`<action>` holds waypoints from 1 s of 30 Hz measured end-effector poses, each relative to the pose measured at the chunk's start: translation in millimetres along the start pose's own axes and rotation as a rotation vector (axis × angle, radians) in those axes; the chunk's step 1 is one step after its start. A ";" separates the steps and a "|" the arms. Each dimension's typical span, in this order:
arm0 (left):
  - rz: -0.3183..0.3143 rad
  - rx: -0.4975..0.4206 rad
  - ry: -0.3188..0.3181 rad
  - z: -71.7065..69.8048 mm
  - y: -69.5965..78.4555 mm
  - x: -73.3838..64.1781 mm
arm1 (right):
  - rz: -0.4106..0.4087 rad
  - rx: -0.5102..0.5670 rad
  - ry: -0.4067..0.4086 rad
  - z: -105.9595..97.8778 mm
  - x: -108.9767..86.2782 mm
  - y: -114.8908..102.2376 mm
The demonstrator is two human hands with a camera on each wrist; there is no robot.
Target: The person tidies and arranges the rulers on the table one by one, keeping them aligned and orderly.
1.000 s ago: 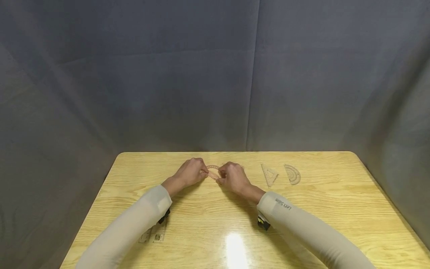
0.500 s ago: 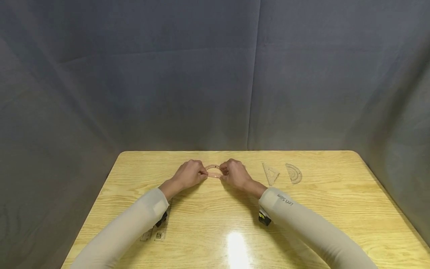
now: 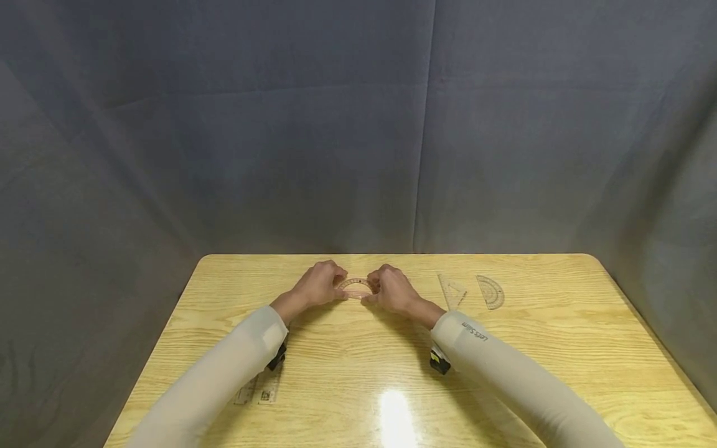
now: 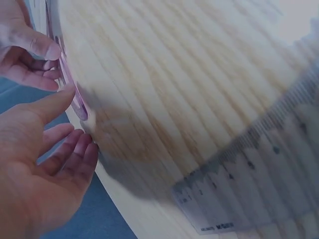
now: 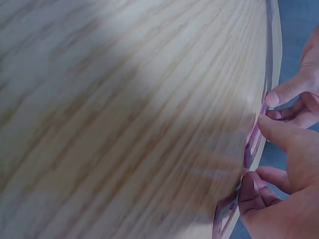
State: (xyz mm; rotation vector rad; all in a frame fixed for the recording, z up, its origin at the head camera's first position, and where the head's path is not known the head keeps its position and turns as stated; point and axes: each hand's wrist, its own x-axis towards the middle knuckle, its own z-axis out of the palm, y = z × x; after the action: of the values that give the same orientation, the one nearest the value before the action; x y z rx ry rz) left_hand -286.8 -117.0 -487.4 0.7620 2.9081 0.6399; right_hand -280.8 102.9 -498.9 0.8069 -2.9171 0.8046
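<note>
A pink see-through protractor (image 3: 360, 282) lies near the table's far edge, arch facing away, between both hands. My left hand (image 3: 320, 285) is at its left end; in the left wrist view the thumb is right at the protractor (image 4: 80, 108), with the fingers parted from the thumb. Around the right end stands my right hand (image 3: 393, 291), its thumb touching the protractor (image 5: 247, 157) in the right wrist view and its fingers apart from the thumb. Beside those fingers shows another pinkish, flat piece (image 5: 225, 215), mostly hidden by the hand in the head view.
To the right lie a clear set square (image 3: 460, 297) and a clear protractor (image 3: 493, 292). Clear rulers (image 3: 269, 389) lie partly under the left forearm. Wooden table (image 3: 358, 354); a grey curtain (image 3: 313, 168) hangs behind its far edge.
The pink protractor was tilted between pinching fingers, then levelled with its straight side toward the person. Now it is lower on the table, and the fingers of both hands have spread from it.
</note>
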 end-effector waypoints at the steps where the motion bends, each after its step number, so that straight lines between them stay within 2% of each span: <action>1: 0.000 -0.004 -0.008 -0.2 -0.3 1.0 | 0.002 -0.001 -0.003 0.3 0.3 0.0; 10: -0.064 -0.090 -0.038 1.8 -5.0 6.3 | -0.001 0.005 -0.018 2.4 2.1 2.5; 17: -0.060 -0.127 -0.047 3.9 -4.2 5.5 | 0.026 0.042 -0.016 3.9 3.2 3.2; 24: -0.079 -0.132 -0.014 6.5 -2.1 6.2 | 0.088 0.087 0.003 4.1 3.4 2.8; 30: -0.085 -0.191 0.020 7.9 -1.9 5.3 | 0.101 0.100 0.021 3.9 2.9 0.9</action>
State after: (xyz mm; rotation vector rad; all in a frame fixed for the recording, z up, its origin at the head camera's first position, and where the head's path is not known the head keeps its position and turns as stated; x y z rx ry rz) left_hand -291.0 -112.9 -495.2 0.6097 2.8247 0.9043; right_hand -283.3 100.3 -502.3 0.6571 -2.9399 0.9666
